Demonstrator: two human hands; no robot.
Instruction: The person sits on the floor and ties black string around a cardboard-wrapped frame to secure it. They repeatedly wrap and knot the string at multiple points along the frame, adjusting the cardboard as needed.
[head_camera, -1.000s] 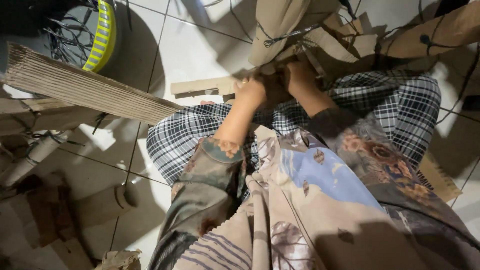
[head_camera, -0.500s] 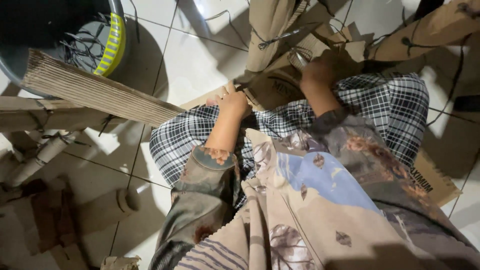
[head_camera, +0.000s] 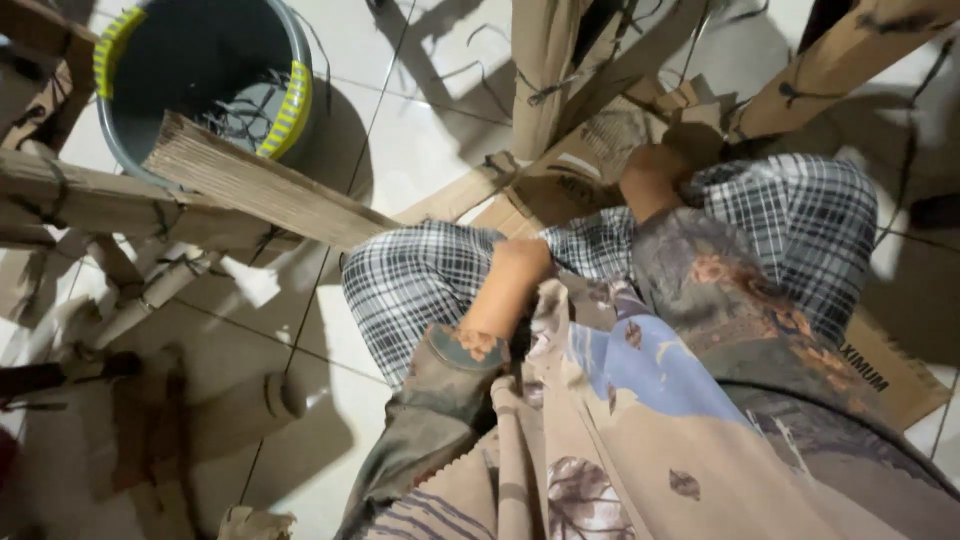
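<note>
I sit on a tiled floor in checked trousers (head_camera: 420, 290) with a cardboard frame in front of my knees. My right hand (head_camera: 655, 165) reaches forward, fingers curled on a flat cardboard piece (head_camera: 590, 150) at the foot of an upright cardboard post (head_camera: 545, 70). My left hand (head_camera: 520, 262) rests low between my knees, against the trousers. Its fingers are hidden behind the wrist and a patterned cloth (head_camera: 640, 380), so what it holds cannot be told.
A grey bucket (head_camera: 130, 130) with a yellow-green rim, holding thin wires, stands at the upper left. A long corrugated cardboard strip (head_camera: 260, 185) lies beside it. Cardboard tubes (head_camera: 150, 295) and scraps lie at the left. Another cardboard beam (head_camera: 850, 55) slants at the upper right.
My left hand has pulled back from the cardboard frame to my lap. The right hand stays on the cardboard. The view has shifted, bringing the bucket more into sight.
</note>
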